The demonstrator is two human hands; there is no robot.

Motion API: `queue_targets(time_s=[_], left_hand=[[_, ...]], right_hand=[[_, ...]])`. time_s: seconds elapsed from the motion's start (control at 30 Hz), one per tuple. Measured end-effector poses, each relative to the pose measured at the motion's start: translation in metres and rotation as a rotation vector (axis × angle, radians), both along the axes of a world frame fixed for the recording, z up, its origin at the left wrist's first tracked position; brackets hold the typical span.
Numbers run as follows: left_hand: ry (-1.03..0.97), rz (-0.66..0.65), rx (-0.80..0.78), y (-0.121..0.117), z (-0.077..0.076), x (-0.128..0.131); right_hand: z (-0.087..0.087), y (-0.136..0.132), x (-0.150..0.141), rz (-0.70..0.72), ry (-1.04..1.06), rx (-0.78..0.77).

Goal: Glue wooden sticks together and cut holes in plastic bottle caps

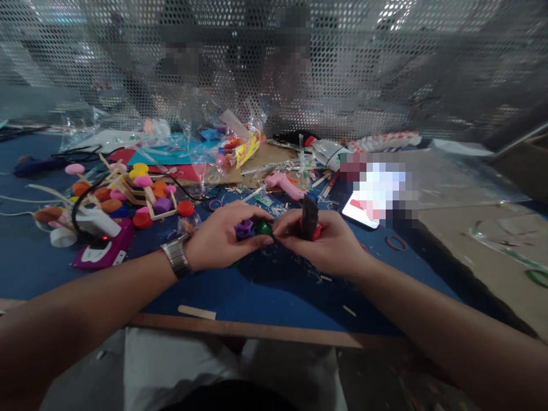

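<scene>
the left hand (218,237) is pinching a small, glossy, rounded green piece (265,228) between thumb and fingers, with a matte purple piece (244,229) of angular, petal-like outline inside its curl. the right hand (331,242) is closed around a dark, flat-sided object (309,220) with a red part showing beside it, its fingertips at the green piece's right side. both hands are over the blue worktop (274,302), between its middle and the brown-trimmed near edge. left of the left hand are a purple power strip (105,245) with a white plug and a framework of wooden sticks (128,185) carrying bright rounded pieces. beyond the hands, a pink glue gun (286,185) lies among scraps and crinkled clear plastic; a lit phone (372,197) lies beyond the right hand, toward the right. a flat wooden stick (197,312) lies by the near edge.
</scene>
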State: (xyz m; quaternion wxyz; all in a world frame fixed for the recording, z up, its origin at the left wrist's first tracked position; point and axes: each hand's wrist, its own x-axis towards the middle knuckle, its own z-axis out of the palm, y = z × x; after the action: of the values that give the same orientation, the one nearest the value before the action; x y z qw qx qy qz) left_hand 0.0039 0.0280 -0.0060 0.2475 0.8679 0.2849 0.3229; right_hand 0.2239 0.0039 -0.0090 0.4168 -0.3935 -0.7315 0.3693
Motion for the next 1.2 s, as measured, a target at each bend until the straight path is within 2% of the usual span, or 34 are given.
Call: queue_targets(time_s=[0.17, 0.23, 0.4, 0.47, 0.53, 0.67, 0.8, 1.0, 1.2], left_hand=[[-0.064, 0.16, -0.041, 0.0, 0.0, 0.0], [-0.132, 0.194, -0.074, 0.002, -0.002, -0.001], [-0.335, 0.067, -0.241, 0.005, -0.007, 0.001], [-0.362, 0.023, -0.275, 0.003, -0.007, 0.002], [-0.369, 0.003, -0.289, 0.0, -0.005, 0.003], [-0.329, 0.014, -0.294, -0.005, -0.001, 0.002], [-0.224, 0.045, -0.199, -0.007, 0.001, -0.001], [-0.116, 0.016, 0.012, -0.009, 0.002, 0.001], [-0.053, -0.024, 0.003, -0.01, 0.003, -0.001]], right_hand=[[0.001, -0.001, -0.002, -0.098, 0.104, -0.109], [0.002, -0.001, -0.001, -0.083, 0.154, -0.181], [0.004, -0.004, 0.001, 0.165, 0.268, -0.384], [0.004, -0.006, 0.002, 0.195, 0.226, -0.413], [0.004, -0.007, 0.002, 0.178, 0.141, -0.357], [0.006, -0.007, 0.003, 0.109, -0.132, -0.145], [0.009, -0.006, 0.002, 0.09, -0.268, -0.017], [0.009, -0.006, 0.001, 0.105, -0.298, 0.029], [0.009, -0.007, 0.001, 0.091, -0.353, 0.048]])
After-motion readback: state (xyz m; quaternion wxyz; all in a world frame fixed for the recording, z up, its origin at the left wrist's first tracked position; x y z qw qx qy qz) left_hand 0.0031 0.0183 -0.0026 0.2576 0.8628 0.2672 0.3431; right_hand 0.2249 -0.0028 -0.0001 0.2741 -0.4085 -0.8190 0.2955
